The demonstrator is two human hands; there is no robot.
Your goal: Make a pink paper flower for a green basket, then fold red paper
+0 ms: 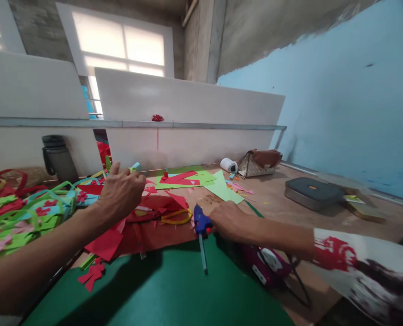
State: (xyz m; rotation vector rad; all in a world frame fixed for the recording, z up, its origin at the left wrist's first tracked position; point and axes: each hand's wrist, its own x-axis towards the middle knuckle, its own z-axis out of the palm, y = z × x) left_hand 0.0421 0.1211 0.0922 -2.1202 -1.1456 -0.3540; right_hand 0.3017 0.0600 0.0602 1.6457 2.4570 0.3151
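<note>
My left hand point(121, 190) is raised over the left part of the table, its fingers curled together around something light blue and green point(135, 167) that sticks out past the fingertips. My right hand point(230, 221) is closed on the handle of a blue glue gun point(201, 219), nozzle away from me, with a clear glue stick point(203, 260) coming out of its back. The glue gun is over the edge of a green sheet point(174, 290). Between my hands lie red paper pieces point(155, 206) and a yellow loop point(177, 217).
Colourful paper cutouts point(41, 213) heap at the left near a dark bottle point(58, 158). Green sheets point(223, 188), a handbag point(260, 163), a white roll point(228, 165) and a dark case point(313, 194) lie farther back. A purple object point(265, 267) with a cable is beneath my right forearm.
</note>
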